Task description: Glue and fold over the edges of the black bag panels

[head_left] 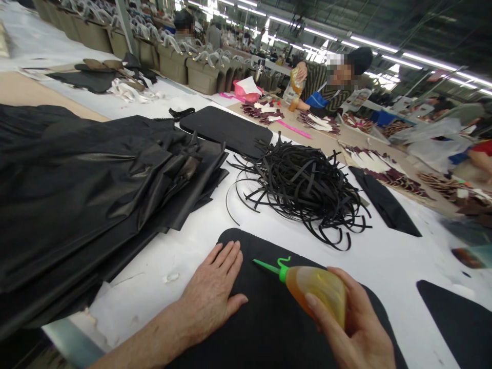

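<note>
My left hand [213, 294] lies flat with fingers stretched out on the left edge of a black rounded panel [265, 328] at the table's near side. My right hand [355, 325] is wrapped round a squeeze bottle of amber glue [319, 292], whose green nozzle [267, 266] points left over the panel, a little above it. Just beyond the panel lies a tangled heap of black strips [303, 189].
A pile of black sheet fabric [88, 179] fills the left. Other black panels lie at the back [226, 130], the right [386, 202] and near right [457, 318]. Across the white table [184, 256] a person [334, 82] holds another bottle among maroon pieces [265, 113].
</note>
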`<state>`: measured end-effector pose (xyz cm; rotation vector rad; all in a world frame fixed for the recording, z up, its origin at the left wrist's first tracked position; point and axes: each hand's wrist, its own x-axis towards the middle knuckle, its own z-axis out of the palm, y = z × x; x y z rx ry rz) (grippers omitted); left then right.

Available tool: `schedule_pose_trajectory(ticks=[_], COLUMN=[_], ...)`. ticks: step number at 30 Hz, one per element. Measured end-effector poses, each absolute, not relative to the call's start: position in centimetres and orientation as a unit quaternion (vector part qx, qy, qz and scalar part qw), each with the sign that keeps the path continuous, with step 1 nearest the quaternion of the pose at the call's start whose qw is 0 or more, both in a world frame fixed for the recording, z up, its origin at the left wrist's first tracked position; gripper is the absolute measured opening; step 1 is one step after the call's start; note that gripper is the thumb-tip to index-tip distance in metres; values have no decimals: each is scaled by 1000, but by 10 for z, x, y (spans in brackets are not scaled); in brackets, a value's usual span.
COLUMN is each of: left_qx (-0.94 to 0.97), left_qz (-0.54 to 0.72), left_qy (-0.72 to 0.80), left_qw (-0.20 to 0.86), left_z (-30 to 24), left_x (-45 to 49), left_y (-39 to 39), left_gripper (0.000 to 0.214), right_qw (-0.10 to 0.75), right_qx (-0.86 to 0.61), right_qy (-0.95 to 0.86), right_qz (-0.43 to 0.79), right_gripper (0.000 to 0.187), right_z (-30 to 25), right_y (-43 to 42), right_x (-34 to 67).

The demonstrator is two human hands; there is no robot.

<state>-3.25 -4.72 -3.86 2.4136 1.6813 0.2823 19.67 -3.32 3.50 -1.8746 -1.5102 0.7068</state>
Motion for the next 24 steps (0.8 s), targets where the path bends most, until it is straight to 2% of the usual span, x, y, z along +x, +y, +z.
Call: schedule_pose_trajectory(ticks=[6,13,24], left_qx=[812,814,816], left_qz=[113,112,98], left_qy=[566,566,565], left_qw=[86,70,70], left_z=[-44,-47,-43], left_x=[-32,-33,-33], left_y=[-49,-48,-48], left_gripper=[75,76,74], right_qw=[327,336,296], right_qx=[-707,-703,-678], right_qy=[-583,-577,-641], right_qz=[232,247,205], right_gripper=[65,61,59], right_z=[39,38,31], right_y=[-34,-39,-37], right_x=[186,178,185])
